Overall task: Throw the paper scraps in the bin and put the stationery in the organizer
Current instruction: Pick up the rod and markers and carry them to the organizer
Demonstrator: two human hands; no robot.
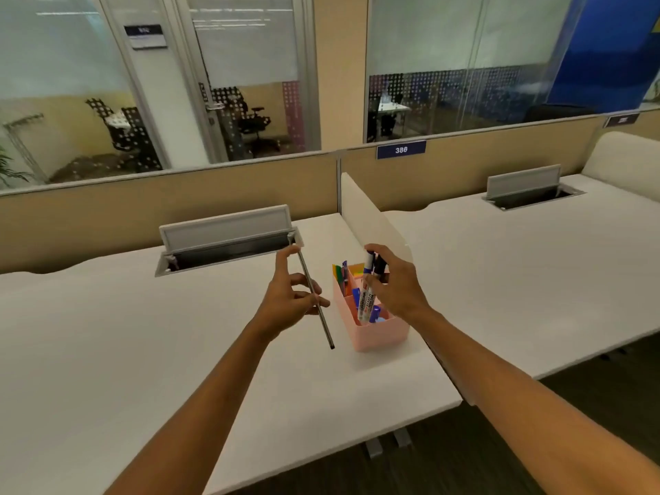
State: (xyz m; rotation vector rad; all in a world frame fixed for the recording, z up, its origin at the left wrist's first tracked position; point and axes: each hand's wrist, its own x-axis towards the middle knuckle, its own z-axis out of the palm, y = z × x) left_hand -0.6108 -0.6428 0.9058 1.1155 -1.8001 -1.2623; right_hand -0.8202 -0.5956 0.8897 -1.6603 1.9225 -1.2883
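Two bare forearms reach in over the white desk [143, 351], and both hands are busy. Left hand [289, 298] is closed on a thin metal ruler [313, 294], seen edge-on, fingers pinching it mid-length while the index finger steadies the far end; it slants from near the desk's open cable hatch [228, 244] back toward us, clear of the desktop. Right hand [393, 284] is wrapped around two whiteboard markers [368, 294], caps up (one blue, one black), and the white barrel reads "WHITEBOARD", though the smaller print is too blurred to make out. Their lower ends sit inside the near compartment of the pink organizer [378, 334], which stands on the desk near its right edge, just beside the white divider panel [360, 205]. Pens and coloured sticky notes already fill its other compartments. Up on the tan partition, a blue tag [401, 150] reads "386".
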